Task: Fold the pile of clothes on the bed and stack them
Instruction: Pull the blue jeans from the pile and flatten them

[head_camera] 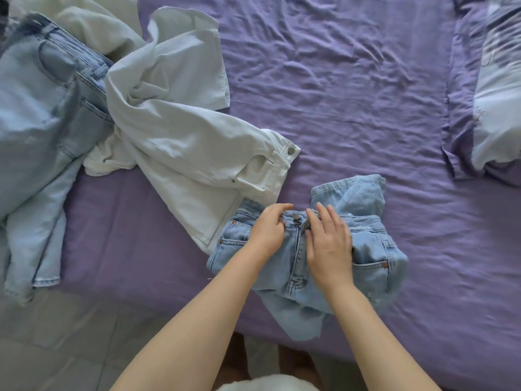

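Observation:
A pair of light blue jeans (pixel 375 249) lies front up near the bed's front edge, one leg bunched above the waistband. My left hand (pixel 269 230) grips the waistband left of the fly button, fingers curled into the cloth. My right hand (pixel 328 244) lies flat on the fly and right hip, fingers straight and spread. White jeans (pixel 183 142) sprawl unfolded to the left, their waist touching the blue pair. Another light blue pair (pixel 42 131) lies crumpled at the far left, hanging over the bed's edge.
The purple sheet (pixel 352 94) covers the bed, wrinkled across the middle and back. A purple and white pillow (pixel 496 114) sits at the right edge. Grey tiled floor (pixel 70 342) shows at the lower left, beside the bed's front edge.

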{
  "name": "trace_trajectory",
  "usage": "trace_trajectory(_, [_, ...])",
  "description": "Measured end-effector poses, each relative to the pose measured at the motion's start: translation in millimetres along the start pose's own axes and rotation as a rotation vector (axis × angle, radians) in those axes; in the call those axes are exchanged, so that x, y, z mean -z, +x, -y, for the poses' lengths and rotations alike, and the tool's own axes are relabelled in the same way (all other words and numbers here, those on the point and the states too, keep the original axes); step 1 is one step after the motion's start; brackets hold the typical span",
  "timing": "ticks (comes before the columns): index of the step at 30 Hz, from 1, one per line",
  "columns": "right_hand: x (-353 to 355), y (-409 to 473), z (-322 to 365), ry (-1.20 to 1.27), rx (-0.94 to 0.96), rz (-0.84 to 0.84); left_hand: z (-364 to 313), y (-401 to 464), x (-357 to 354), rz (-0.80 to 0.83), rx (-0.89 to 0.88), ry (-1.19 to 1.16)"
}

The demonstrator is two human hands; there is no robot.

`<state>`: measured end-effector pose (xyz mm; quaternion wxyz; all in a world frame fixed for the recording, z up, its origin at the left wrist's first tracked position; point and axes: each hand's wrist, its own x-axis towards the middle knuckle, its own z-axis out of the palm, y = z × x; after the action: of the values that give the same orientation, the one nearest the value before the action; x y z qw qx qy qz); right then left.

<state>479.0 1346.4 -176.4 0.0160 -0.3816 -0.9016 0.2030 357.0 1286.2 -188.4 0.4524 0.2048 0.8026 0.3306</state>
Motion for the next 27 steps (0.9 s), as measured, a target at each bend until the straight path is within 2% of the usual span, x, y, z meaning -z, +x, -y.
trace_trajectory(3, [1.6, 29.2, -18.5, 0.01, -0.013, 0.246, -1.4, 15.9, 5.0, 0.039, -0.037, 0.242])
trace_trajectory(5, [1.4, 44.0, -28.5, 0.004, -0.017, 0.352, -6.7, 26.6, 5.4, 0.12, 0.002, 0.424])
trace_trajectory(8, [6.0, 55.5, -37.0, -0.034, -0.002, 0.373, -16.0, 39.2, 5.9, 0.184, -0.08, 0.81])
trace_trajectory(10, [12.3, 55.2, -39.9, 0.026, 0.006, 0.332, -20.3, 41.3, 8.7, 0.177, -0.137, 0.888])
trace_trajectory(12, [20.6, 51.1, -40.3, 0.186, 0.017, 0.299, -20.8, 40.2, 16.0, 0.164, -0.158, 0.787])
trace_trajectory(14, [30.2, 46.4, -37.2, 0.32, 0.061, 0.287, -20.4, 35.3, 24.9, 0.175, -0.121, 0.526])
trace_trajectory(16, [39.4, 43.4, -32.3, 0.376, 0.108, 0.27, -23.8, 27.9, 32.1, 0.176, -0.069, 0.257])
trace_trajectory(19, [48.9, 38.8, -19.7, 0.426, 0.183, 0.247, -30.7, 14.9, 34.0, 0.156, 0.018, -0.013])
trace_trajectory(22, [53.3, 35.3, -7.9, 0.418, 0.251, 0.216, -36.5, -0.2, 31.3, 0.163, 0.109, -0.195])
trace_trajectory(27, [60.5, 30.3, -4.7, 0.511, 0.17, 0.149, -36.3, -15.6, 24.2, 0.105, 0.166, -0.372])
